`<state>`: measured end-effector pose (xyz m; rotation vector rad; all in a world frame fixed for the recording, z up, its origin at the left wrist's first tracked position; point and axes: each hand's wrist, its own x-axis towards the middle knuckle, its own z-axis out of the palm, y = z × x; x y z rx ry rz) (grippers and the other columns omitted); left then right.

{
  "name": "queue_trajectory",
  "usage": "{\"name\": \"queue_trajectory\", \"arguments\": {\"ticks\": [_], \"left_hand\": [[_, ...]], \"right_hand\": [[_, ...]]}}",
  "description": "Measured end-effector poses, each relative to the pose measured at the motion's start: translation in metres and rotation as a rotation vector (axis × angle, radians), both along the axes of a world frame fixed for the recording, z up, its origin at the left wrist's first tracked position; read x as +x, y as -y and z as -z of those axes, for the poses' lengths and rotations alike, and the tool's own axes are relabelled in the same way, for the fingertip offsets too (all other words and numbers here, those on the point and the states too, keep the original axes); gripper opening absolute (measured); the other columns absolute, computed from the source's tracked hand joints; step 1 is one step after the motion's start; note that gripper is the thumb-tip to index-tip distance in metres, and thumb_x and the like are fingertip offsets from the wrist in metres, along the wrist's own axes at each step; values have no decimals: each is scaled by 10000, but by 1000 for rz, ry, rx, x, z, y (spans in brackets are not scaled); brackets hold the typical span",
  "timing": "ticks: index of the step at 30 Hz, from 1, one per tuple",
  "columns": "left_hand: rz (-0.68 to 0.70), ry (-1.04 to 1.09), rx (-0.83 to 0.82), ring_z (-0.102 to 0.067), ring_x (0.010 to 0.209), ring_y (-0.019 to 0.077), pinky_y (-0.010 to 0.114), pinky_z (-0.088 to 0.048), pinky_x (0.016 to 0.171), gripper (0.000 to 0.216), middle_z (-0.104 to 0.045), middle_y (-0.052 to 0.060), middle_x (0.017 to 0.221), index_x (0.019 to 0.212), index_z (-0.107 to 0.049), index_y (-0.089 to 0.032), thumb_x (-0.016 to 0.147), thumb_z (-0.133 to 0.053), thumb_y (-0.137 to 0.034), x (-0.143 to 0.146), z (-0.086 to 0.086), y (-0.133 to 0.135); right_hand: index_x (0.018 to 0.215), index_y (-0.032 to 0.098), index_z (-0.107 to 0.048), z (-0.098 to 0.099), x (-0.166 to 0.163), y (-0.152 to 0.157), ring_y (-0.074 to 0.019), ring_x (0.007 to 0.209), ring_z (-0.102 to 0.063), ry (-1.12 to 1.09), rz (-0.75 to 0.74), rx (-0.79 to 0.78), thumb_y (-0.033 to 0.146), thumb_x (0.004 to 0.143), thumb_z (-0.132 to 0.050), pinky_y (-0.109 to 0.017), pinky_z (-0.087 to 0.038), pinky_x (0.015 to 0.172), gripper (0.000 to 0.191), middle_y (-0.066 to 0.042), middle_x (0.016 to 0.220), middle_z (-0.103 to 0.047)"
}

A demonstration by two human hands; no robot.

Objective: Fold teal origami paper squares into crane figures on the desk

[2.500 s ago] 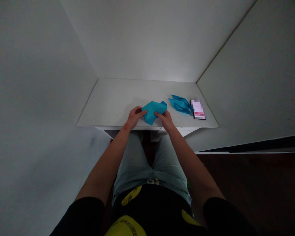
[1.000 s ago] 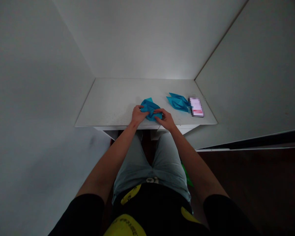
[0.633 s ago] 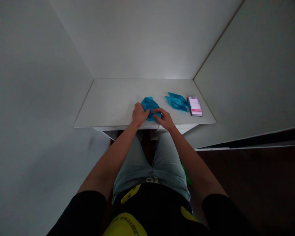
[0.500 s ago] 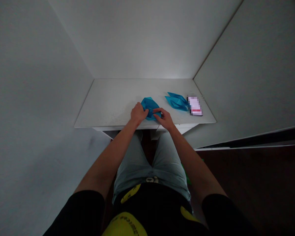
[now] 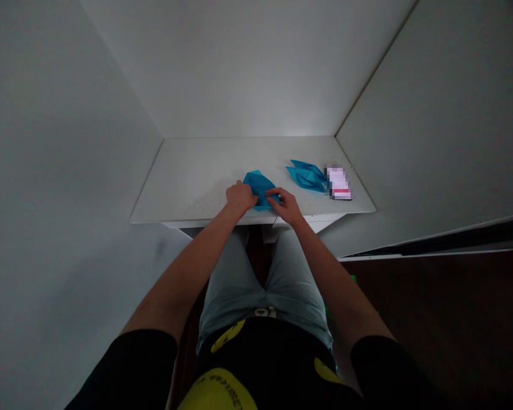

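Observation:
A sheet of blue paper, partly folded, lies between my hands near the front of the white table. My left hand grips its left side, fingers curled and the thumb pressing toward the middle. On the right side, my right hand pinches the paper between thumb and fingers. The exact folds under my fingertips are too small to make out. Two pointed blue folded-paper boats sit close together to the right, apart from my hands.
Beside the folded boats, a phone with a blurred, lit screen lies near the right end of the white table. Walls close in the table at the back, left and right. Dark floor shows at the lower right.
My left hand has shifted slightly down along the left side of the blue paper, its thumb now further in. The right hand stays almost where it was.

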<state>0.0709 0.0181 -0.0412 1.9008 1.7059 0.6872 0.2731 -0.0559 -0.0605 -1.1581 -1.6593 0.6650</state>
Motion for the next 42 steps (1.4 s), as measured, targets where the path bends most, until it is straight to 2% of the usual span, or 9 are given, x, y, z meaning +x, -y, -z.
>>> {"name": "queue_trajectory", "arguments": {"ticks": [5,10,14,19,27,31,34,37,42], "left_hand": [[-5,79,-9,-629,1319,554,645,-548,1072,381,-608,243,1226,724,-549,-207,739,-891,-376,-3,-19,7],[-29,187,55,-698,1163,359,495,-592,1024,261,-529,144,1226,731,-590,-205,834,-827,-246,-8,-41,12],[-26,412,24,-666,939,219,341,-643,777,163,-544,90,1133,793,-660,-198,871,-800,-222,-13,-45,10],[26,553,-58,-634,887,169,217,-583,543,152,-563,95,1202,825,-667,-179,900,-773,-259,-24,-41,17],[356,266,169,-682,971,179,324,-640,850,83,-609,81,1203,830,-653,-201,877,-717,-177,-36,-41,39],[396,222,209,-683,1108,234,348,-617,899,110,-647,95,1225,813,-632,-214,854,-724,-170,-33,-49,43],[310,416,131,-671,1108,221,297,-607,831,137,-685,87,1192,806,-590,-219,873,-708,-202,-31,-52,40],[145,696,-19,-645,869,155,259,-581,730,224,-687,41,1058,810,-534,-221,920,-702,-319,-31,-47,37],[-124,975,-137,-523,651,125,204,-457,564,332,-498,-29,739,815,-478,-240,950,-695,-452,-31,-33,34]], "right_hand": [[1137,264,-798,0,0,-3,-264,989,-734,23,16,16,582,1001,-688,-384,-571,805,363,-70,1118,-830],[1187,256,-781,5,1,-12,-229,888,-684,-19,68,-25,589,1009,-676,-347,-543,726,391,-62,1113,-810],[1210,263,-760,13,5,-20,-203,817,-651,-51,90,-75,573,977,-707,-317,-495,639,392,-48,1102,-808],[1339,276,-722,23,8,-26,-220,852,-660,-137,130,-83,585,950,-707,-335,-521,672,497,-43,1073,-792],[1560,299,-636,10,6,-21,-273,1025,-706,-87,99,-47,564,977,-736,-457,-576,1048,649,-43,1074,-788],[1477,304,-686,13,5,-24,-271,1023,-715,-121,108,-81,595,969,-738,-457,-575,1040,588,-39,1045,-781],[1400,305,-717,19,6,-28,-256,972,-705,-152,125,-107,640,937,-751,-429,-595,947,572,-28,1001,-771],[1382,308,-709,24,9,-32,-249,969,-694,-221,131,-108,694,905,-766,-399,-605,865,616,-32,1016,-761],[1361,328,-702,27,17,-35,-242,988,-692,-278,111,-76,770,926,-706,-402,-615,891,620,-39,1006,-727]]}}
